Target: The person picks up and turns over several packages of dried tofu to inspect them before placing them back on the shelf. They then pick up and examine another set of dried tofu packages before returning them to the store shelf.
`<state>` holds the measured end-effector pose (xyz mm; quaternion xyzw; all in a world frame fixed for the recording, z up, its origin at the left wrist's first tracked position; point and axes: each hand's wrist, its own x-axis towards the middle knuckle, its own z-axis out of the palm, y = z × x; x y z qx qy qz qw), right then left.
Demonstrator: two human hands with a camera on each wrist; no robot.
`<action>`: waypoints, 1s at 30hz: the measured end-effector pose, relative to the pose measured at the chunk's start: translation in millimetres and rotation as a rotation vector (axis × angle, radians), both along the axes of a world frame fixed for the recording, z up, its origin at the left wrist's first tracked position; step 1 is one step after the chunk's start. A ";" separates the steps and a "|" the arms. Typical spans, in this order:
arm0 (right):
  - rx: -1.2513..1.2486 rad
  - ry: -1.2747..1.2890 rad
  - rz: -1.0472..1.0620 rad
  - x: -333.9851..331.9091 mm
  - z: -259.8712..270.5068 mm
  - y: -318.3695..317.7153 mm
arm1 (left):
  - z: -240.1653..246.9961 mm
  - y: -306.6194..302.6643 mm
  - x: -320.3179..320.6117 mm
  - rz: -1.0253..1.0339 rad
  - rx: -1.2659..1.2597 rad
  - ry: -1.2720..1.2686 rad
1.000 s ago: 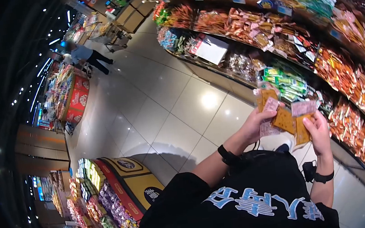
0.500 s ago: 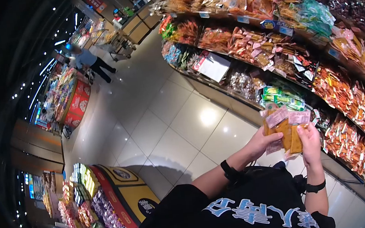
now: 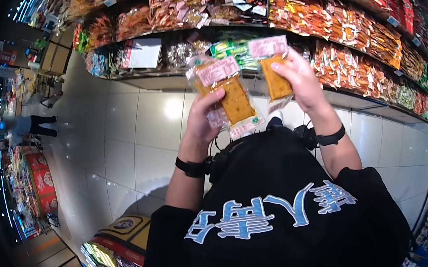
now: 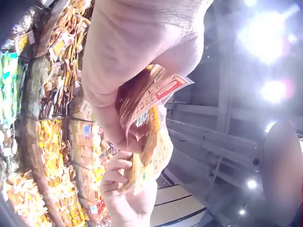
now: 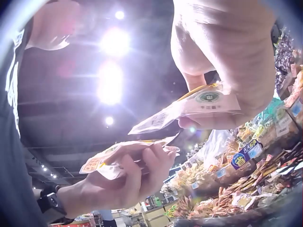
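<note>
Snack packets (image 3: 238, 101) | flat rectangles, glossy clear plastic | left fingers (image 4: 110, 124), right fingers (image 3: 297, 63) both pinching packets

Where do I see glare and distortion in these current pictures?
Head view: fisheye bending of the snack shelf, dark corners, white glare on the tiled floor; left wrist view: ceiling lights burn out white, with haze around them; right wrist view: similarly overexposed lights above the left hand.

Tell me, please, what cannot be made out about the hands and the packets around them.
- Left hand: most fingers, hidden behind its packets, head view.
- Exact count of those packets: hidden by their overlap, head view.
- Fine print on the pink label by the right hand: too small, head view.
- Green packs: partly hidden behind the held packets, head view.
</note>
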<state>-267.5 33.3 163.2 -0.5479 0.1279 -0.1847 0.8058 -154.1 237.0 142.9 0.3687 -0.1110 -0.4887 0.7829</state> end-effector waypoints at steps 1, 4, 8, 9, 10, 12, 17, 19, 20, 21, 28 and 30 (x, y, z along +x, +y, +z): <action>0.047 -0.001 0.013 -2.8 0.9 -1.8 | 2.6 -0.1 -1.1 0.003 0.001 -0.005; 0.096 -0.008 0.056 -5.4 13.2 3.5 | 7.5 -0.7 -2.7 0.023 0.056 -0.014; 0.114 -0.021 0.068 -3.4 15.2 10.8 | 8.1 -1.8 -4.7 0.004 0.047 0.009; 0.140 -0.013 0.081 -3.3 15.4 10.8 | 9.9 -2.2 -5.2 0.011 0.045 0.018; 0.167 -0.006 0.095 -3.2 15.5 10.8 | 10.6 -2.3 -5.9 0.012 0.051 0.012; 0.210 -0.005 0.128 -1.6 13.3 13.5 | 11.6 -2.4 -7.1 0.017 0.062 -0.002; 0.064 0.133 0.262 2.1 1.1 34.0 | 8.1 -2.4 -9.1 0.045 0.089 -0.051; -0.039 0.115 0.218 2.2 1.1 39.6 | 7.8 -1.7 -7.0 0.081 0.053 0.060; -0.038 0.102 0.208 3.2 0.7 39.2 | 7.3 -0.5 -6.0 0.090 0.044 0.062; -0.037 0.090 0.198 3.3 -0.2 37.5 | 6.5 0.9 -5.4 0.099 0.035 0.066; 0.152 -0.028 0.021 2.4 0.8 20.5 | 1.9 10.0 1.7 0.002 -0.028 0.079; 0.191 -0.055 -0.030 1.4 -0.1 11.8 | 8.6 10.4 2.4 -0.069 -0.079 0.105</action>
